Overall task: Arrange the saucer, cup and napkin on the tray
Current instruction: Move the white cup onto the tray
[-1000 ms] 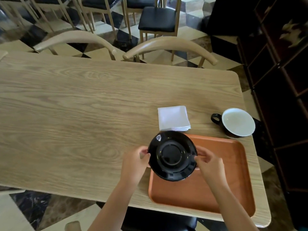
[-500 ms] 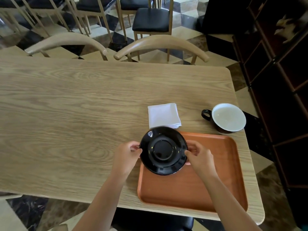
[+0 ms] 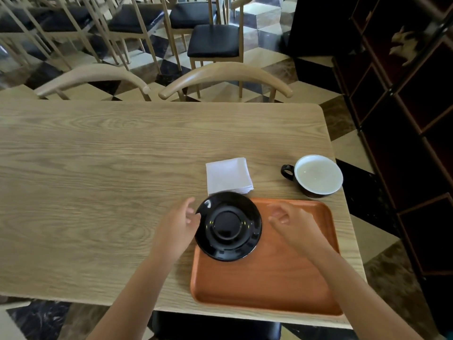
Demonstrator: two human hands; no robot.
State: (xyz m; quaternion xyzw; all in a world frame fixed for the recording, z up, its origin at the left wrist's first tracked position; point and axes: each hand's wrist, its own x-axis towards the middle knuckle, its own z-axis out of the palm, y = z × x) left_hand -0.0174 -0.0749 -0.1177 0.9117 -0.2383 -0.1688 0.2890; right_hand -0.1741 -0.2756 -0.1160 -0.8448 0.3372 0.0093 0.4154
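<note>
A glossy black saucer [image 3: 228,226] lies in the far left corner of the orange-brown tray [image 3: 269,278], overhanging its left and far rims. My left hand [image 3: 179,224] is at the saucer's left edge, fingertips touching or almost touching it. A short way right of the saucer, my right hand [image 3: 291,222] hovers over the tray with its fingers apart and nothing in them. A folded white napkin [image 3: 228,175] lies on the table just beyond the saucer. The dark cup [image 3: 316,175] with a white inside stands at the table's right edge, handle pointing left.
The light wooden table [image 3: 110,180] stretches left and far of the tray. Two curved wooden chair backs [image 3: 225,74] stand at its far edge, with more chairs behind. A dark shelf unit [image 3: 404,119] rises close on the right.
My right hand has let go of the saucer and drawn off to the right. The saucer now rests on the tray's far left corner. My left hand stays at its left edge.
</note>
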